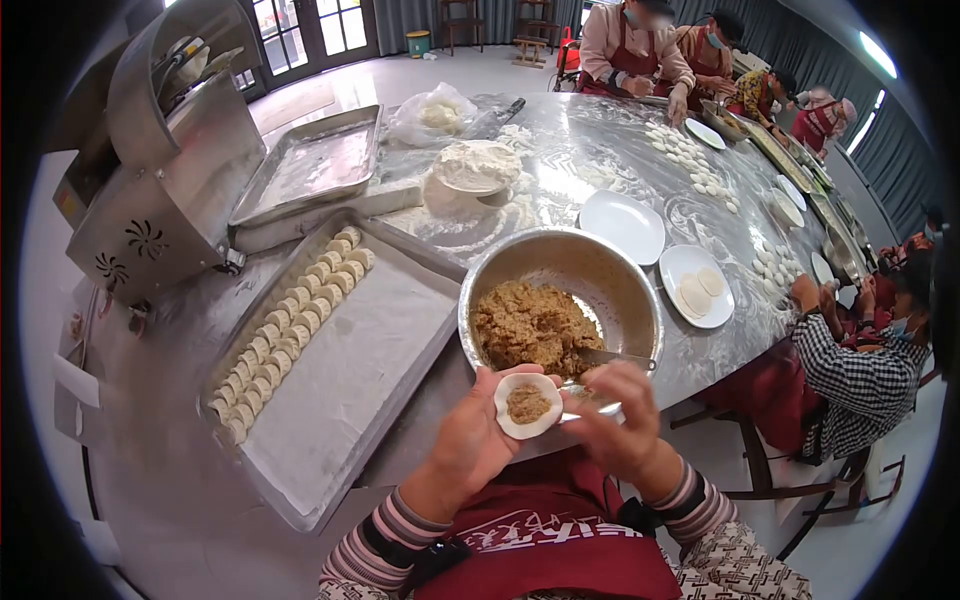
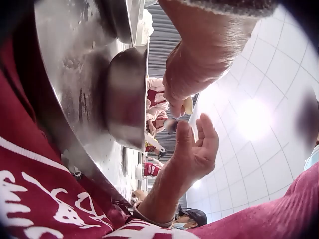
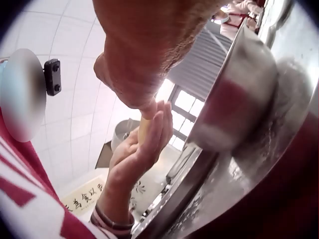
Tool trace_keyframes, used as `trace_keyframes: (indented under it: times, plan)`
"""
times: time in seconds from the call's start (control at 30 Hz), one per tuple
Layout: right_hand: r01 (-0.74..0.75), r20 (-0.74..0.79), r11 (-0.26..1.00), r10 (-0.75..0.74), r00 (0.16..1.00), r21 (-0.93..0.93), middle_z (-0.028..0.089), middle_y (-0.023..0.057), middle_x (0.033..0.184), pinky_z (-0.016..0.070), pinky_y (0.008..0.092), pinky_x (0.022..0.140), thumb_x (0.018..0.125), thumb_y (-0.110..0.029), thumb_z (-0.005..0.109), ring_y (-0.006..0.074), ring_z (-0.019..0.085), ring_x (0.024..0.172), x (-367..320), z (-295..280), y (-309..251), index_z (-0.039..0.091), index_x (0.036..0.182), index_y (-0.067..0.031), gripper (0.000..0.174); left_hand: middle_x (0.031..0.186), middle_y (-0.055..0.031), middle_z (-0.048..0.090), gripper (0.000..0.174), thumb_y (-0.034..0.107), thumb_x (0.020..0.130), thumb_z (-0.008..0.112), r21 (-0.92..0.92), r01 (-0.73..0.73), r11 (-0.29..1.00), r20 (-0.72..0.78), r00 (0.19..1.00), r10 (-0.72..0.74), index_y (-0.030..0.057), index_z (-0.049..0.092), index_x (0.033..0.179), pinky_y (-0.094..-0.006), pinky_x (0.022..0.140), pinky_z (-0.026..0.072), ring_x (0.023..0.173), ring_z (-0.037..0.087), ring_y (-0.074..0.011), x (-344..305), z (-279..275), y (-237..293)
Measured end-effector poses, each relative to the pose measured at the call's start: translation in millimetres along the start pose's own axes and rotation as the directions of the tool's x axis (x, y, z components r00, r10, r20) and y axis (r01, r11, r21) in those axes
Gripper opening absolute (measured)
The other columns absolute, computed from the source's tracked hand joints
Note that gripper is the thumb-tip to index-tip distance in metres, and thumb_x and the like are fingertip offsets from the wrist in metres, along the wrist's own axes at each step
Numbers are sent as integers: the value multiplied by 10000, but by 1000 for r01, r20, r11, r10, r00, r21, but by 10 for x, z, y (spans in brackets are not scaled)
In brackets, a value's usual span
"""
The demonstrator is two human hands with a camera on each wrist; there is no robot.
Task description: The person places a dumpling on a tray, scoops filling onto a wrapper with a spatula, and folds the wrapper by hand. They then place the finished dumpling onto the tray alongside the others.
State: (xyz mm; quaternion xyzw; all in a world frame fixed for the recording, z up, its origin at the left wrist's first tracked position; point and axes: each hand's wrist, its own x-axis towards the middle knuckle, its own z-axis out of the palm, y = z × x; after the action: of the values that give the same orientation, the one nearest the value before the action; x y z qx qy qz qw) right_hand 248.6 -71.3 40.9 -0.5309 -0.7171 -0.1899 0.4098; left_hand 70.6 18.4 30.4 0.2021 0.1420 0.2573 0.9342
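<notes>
Wrapper [image 1: 527, 432] and filling [image 1: 528, 404] lie in the left hand [image 1: 462, 428], whose fingers and thumb hold the dough at the near rim of the bowl [image 1: 636, 300]. The right hand [image 1: 624, 420] is just beside, fingers loosely bent and gripping nothing; whether a fingertip touches the dough cannot be told. Done well, this step likely wants the filling central and the bare rim around it clean, so that the edge can stick; a light, level hold should spare the dough from stretching.

Flour [image 1: 475, 165] streaks the metal desk [image 1: 565, 140]. Left of the bowl, a tray [image 1: 355, 370] carries rows of dumplings [image 1: 285, 335]; plates [image 1: 622, 225] stand beyond its right side. Farther off are a machine [image 1: 180, 190], glazed doors [image 1: 325, 42], curtains [image 1: 398, 25] and aproned workers [image 1: 632, 62].
</notes>
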Motion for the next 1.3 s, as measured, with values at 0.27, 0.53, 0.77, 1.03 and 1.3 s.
trace_keyframes:
  times: [0.27,0.53,0.77,1.03,1.3]
  plan:
    - [47,29,950,-59,998,310,587,143,1068,491,421,812,645,-46,716,321,566,986,163,274,-181,630,887,-65,258,1217,-116,544,438,258,977,503,492,-177,852,93,984,150,-2,408,1316,-317,968,434,1136,525,-179,-109,-47,-156]
    - [-564,285,437,553,783,700,589,82,977,476,271,770,762,-41,741,157,576,934,61,273,-243,591,1006,-31,286,1255,-135,550,456,83,942,546,635,-329,699,51,920,388,0,365,1353,-274,963,427,1131,533,-160,-181,-65,-158]
    - [-770,747,-162,429,508,617,644,41,875,487,237,675,854,-45,658,84,594,768,-8,261,-214,583,1045,5,211,1284,-149,543,517,38,919,568,604,-301,738,39,936,350,3,355,1388,-281,991,413,1160,528,-174,-168,-106,-199]
    - [-416,295,733,299,907,538,602,102,864,468,270,605,722,31,699,180,595,679,5,294,-172,627,1054,-27,345,1062,-94,652,392,88,887,647,768,-267,583,21,919,394,-30,533,1243,-242,836,481,976,591,-110,-172,-113,-241]
    - [-521,346,708,394,852,476,635,120,831,485,283,582,763,-3,701,206,622,685,-8,213,-208,654,971,-3,214,1016,-59,645,302,49,887,631,819,-249,517,-18,889,457,-15,560,1174,-229,796,523,936,610,-109,-176,-115,-260]
